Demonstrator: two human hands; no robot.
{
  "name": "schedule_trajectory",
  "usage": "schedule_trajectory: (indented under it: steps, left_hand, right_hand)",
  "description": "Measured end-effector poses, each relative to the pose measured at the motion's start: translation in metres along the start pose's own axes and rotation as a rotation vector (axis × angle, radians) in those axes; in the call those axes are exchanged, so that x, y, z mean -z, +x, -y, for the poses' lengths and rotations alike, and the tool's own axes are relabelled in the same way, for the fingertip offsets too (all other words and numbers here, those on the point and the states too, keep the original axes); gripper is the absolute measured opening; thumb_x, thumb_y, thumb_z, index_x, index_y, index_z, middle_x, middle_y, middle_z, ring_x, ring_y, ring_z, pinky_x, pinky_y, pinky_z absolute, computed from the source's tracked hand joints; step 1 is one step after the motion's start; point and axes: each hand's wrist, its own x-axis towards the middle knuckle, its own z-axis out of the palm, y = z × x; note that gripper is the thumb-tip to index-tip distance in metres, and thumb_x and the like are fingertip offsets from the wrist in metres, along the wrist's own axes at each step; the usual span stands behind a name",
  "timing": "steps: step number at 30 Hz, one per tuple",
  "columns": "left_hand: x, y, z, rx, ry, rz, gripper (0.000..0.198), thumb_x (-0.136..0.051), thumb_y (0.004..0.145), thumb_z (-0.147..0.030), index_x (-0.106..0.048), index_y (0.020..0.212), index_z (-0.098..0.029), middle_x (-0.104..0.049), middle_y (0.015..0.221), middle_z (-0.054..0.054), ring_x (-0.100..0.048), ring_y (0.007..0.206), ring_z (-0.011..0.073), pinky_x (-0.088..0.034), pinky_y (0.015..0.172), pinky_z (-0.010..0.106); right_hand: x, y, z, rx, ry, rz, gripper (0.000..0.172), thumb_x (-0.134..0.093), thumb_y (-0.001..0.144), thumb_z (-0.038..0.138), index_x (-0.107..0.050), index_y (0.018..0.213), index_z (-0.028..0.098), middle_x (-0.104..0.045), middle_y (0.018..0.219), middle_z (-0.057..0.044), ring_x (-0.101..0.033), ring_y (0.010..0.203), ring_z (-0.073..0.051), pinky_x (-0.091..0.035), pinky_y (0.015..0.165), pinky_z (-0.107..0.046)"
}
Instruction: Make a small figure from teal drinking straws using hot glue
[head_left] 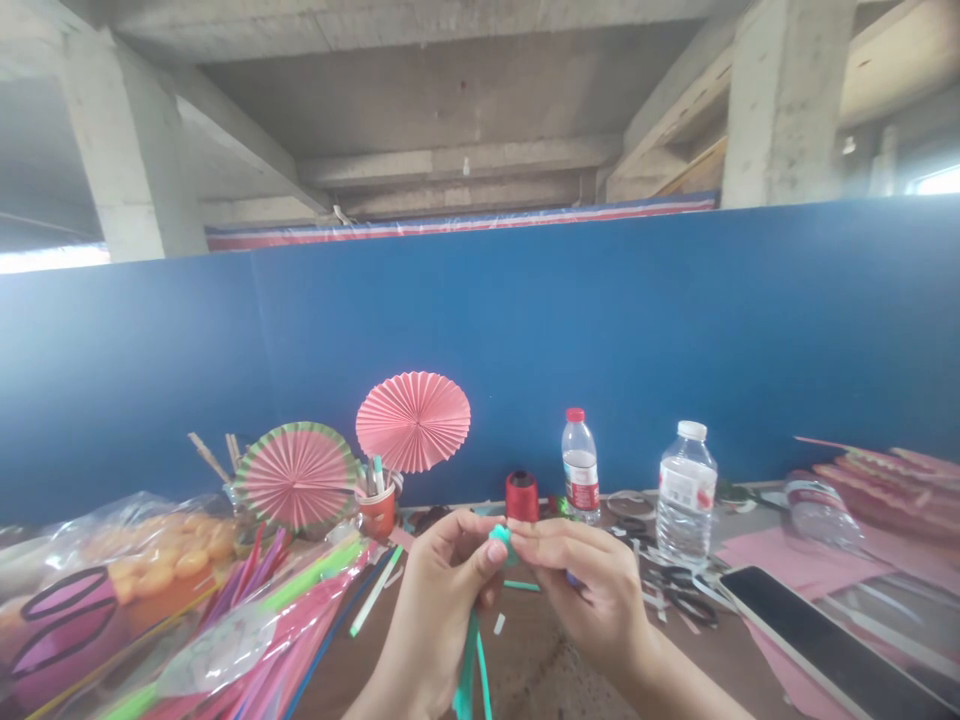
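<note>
Both hands meet at the middle of the view, above the brown table. Between the thumb and fingers of my left hand (pixel 457 580) is a small folded piece of a teal strip (pixel 499 537). My right hand (pixel 581 575) pinches the same folded piece from the other side, its fingertips touching those of the left. Two long tails of the strip hang below my left hand. Fingers cover part of the fold, so its exact shape is hidden. A red spool of thread (pixel 521 497) stands just behind the hands.
Pink paper fans (pixel 413 422) stand by a cup of pens (pixel 377 512). Plastic-wrapped coloured strips (pixel 247 630) lie left. On the right are a red-capped bottle (pixel 580 470), a white-capped bottle (pixel 686 495), scissors (pixel 686 600), pink paper (pixel 780 560) and a phone (pixel 817 640). A blue partition (pixel 525 320) closes the back.
</note>
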Motion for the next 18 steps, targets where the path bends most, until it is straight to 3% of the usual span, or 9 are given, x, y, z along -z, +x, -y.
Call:
schedule_trajectory:
  steps: [5, 10, 16, 18]
  left_hand:
    - [0.005, 0.004, 0.002, 0.001, 0.202, 0.116, 0.028, -0.061, 0.07, -0.042, -0.055, 0.082, -0.018, -0.05, 0.046, -0.005, -0.04, 0.036, 0.0084, -0.027, 0.036, 0.018]
    - [0.01, 0.003, 0.008, -0.079, 0.478, 0.189, 0.038, -0.045, 0.081, -0.046, -0.05, 0.056, -0.017, -0.043, 0.047, -0.003, -0.036, 0.043, 0.0099, -0.026, 0.042, 0.021]
    - [0.009, 0.001, 0.0, -0.071, 0.35, 0.316, 0.03, -0.045, 0.083, -0.04, -0.062, 0.075, -0.016, -0.045, 0.063, -0.001, -0.042, 0.063, 0.0141, -0.035, 0.061, 0.023]
    - [0.01, 0.0, -0.003, -0.032, 0.338, 0.332, 0.03, -0.046, 0.083, -0.04, -0.062, 0.079, -0.015, -0.042, 0.062, -0.001, -0.038, 0.06, 0.0125, -0.033, 0.057, 0.021]
  right_hand:
    - [-0.001, -0.001, -0.004, -0.022, -0.049, -0.029, 0.028, -0.052, 0.074, 0.0, -0.068, 0.086, 0.02, -0.07, 0.081, -0.007, -0.066, 0.073, -0.017, -0.055, 0.063, -0.026]
    - [-0.004, -0.002, -0.006, -0.076, -0.094, -0.064, 0.024, -0.053, 0.074, 0.002, -0.069, 0.082, 0.019, -0.071, 0.08, -0.006, -0.066, 0.072, -0.016, -0.054, 0.064, -0.025]
    - [-0.001, -0.003, -0.008, -0.152, -0.08, -0.037, 0.022, -0.054, 0.076, 0.004, -0.068, 0.079, 0.02, -0.07, 0.082, -0.005, -0.065, 0.076, -0.017, -0.053, 0.067, -0.026]
    - [-0.001, -0.004, -0.009, -0.171, -0.04, -0.027, 0.022, -0.054, 0.076, 0.004, -0.068, 0.08, 0.021, -0.07, 0.085, -0.005, -0.065, 0.078, -0.016, -0.053, 0.069, -0.027]
